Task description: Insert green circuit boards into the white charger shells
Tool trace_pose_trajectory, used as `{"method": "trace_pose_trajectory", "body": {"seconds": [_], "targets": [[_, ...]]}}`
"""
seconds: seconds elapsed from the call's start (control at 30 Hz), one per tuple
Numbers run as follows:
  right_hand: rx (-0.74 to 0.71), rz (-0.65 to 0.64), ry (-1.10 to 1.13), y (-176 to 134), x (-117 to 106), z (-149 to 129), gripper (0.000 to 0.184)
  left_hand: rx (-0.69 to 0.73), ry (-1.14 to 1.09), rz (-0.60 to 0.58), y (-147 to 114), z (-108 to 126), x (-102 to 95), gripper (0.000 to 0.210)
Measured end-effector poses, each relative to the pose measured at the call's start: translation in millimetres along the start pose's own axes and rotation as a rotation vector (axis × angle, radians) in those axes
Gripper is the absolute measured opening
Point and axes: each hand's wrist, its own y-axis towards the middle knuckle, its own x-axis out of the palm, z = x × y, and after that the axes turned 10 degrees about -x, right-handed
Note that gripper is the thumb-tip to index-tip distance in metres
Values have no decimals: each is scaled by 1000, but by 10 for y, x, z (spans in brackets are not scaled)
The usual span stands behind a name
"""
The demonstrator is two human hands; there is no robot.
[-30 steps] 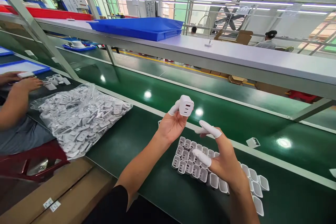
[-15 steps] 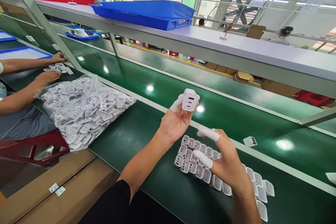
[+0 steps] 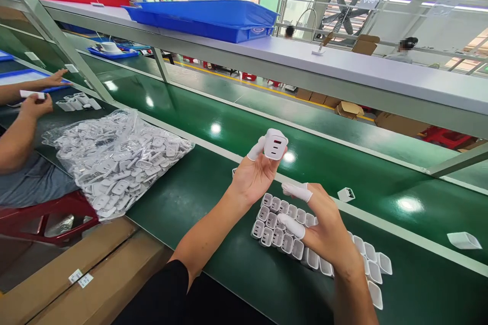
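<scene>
One white housing (image 3: 276, 148) sits pinched in the left hand (image 3: 254, 176), capped thumb on its left side and fingers at its right, with the slotted end facing me and the long axis running roughly away from me. From the fingers of the right hand (image 3: 322, 219) it lies up and to the left, near but not touching; the left hand is nearer, being already closed on it. I see the right thumb and forefinger spread apart, nothing between them, over rows of housings (image 3: 277, 236). Against half a second ago, both hands keep nearly the same pose, while a loose housing (image 3: 346, 195) beyond the right fingers has slid leftward along the green belt (image 3: 318, 162), and a co-worker's hand (image 3: 35, 108), far left of both, now holds a white piece (image 3: 32, 95)
</scene>
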Motion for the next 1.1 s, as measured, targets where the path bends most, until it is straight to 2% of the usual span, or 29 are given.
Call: {"method": "trace_pose_trajectory", "body": {"seconds": [0.13,0.27,0.33,0.43,0.53,0.6,0.67,0.77,0.9,1.0,1.1], "targets": [[-1,2,-2,4,-4,9,60,20,35,-20,23,-3,-21,40],[-1,8,-6,0,-6,24,60,71,124,-56,87,-18,-75,28],[9,54,-42,-12,-17,28,58,173,267,-107,128,-29,-120,26],[42,239,-90,-38,-55,34,50,422,616,-200,155,-36,-186,39],[81,399,-78,-48,-103,33,49,626,961,-233,127,-37,-232,35],[111,419,-88,-33,-119,26,53,728,1092,-221,105,-49,-262,32],[139,403,-116,-3,-109,14,56,799,1145,-206,100,-84,-302,38],[181,385,-117,40,-42,-9,58,821,1135,-164,119,-186,-383,46],[249,407,14,39,80,-23,62,772,1100,-136,121,-343,-458,34],[347,468,173,12,120,15,54,691,1069,-152,97,-383,-427,31],[446,567,386,10,109,118,54,620,1067,-202,90,-319,-339,39]]}}
